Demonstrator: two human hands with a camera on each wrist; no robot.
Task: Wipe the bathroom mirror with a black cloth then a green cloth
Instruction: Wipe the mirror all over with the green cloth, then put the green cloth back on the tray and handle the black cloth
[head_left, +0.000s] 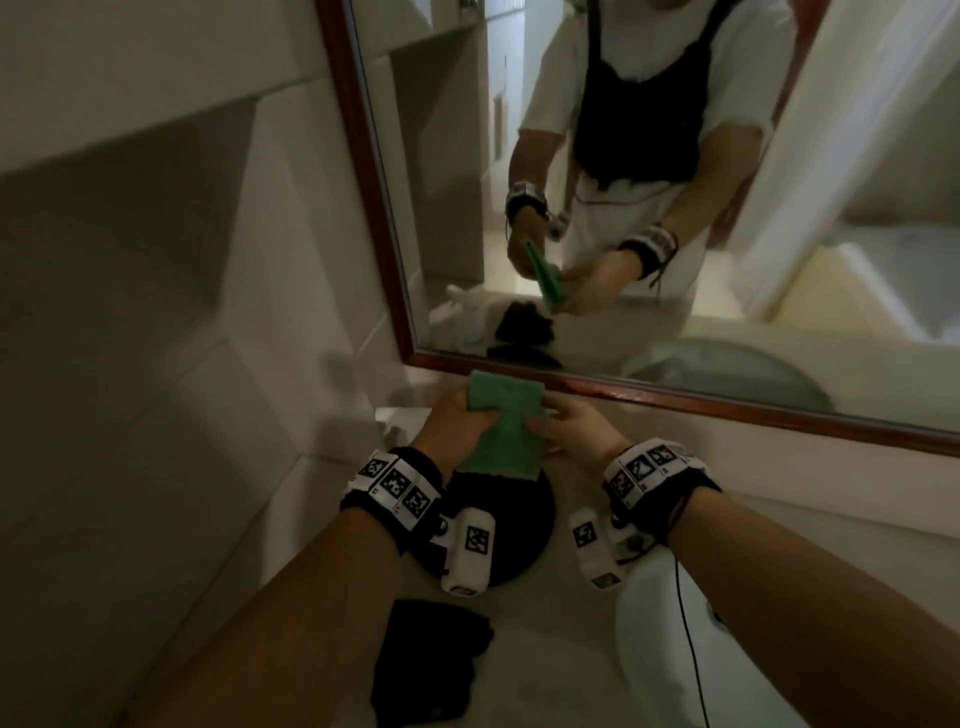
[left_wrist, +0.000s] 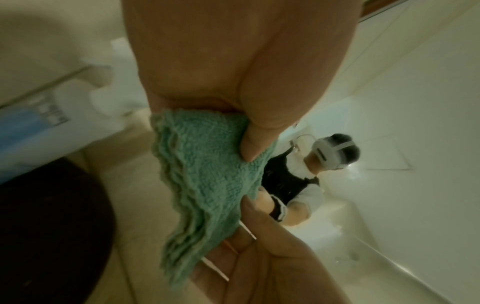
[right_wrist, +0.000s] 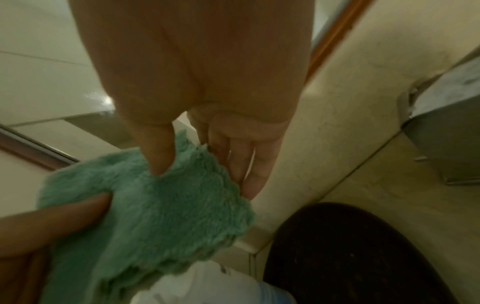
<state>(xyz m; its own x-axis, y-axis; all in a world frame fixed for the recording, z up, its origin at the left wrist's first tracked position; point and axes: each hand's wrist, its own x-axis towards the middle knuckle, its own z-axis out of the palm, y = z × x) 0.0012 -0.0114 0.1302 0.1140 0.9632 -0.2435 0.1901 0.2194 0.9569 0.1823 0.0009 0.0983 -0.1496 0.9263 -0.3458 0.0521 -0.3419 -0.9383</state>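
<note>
Both hands hold a folded green cloth (head_left: 503, 422) in front of me, just below the mirror's lower edge. My left hand (head_left: 464, 415) grips its left side, the thumb (left_wrist: 255, 142) pressed into the green cloth (left_wrist: 207, 176). My right hand (head_left: 551, 422) pinches the right edge, thumb (right_wrist: 159, 154) on top of the green cloth (right_wrist: 155, 216) and fingers behind it. The mirror (head_left: 649, 171) has a red-brown wooden frame and reflects me with the cloth. A crumpled black cloth (head_left: 431, 660) lies on the counter near my left forearm.
A round black mat (head_left: 511, 540) sits on the counter under my wrists. A white basin (head_left: 654, 649) is at the lower right. A white bottle with a blue label (left_wrist: 39, 127) stands by the tiled wall (head_left: 156, 260) on the left.
</note>
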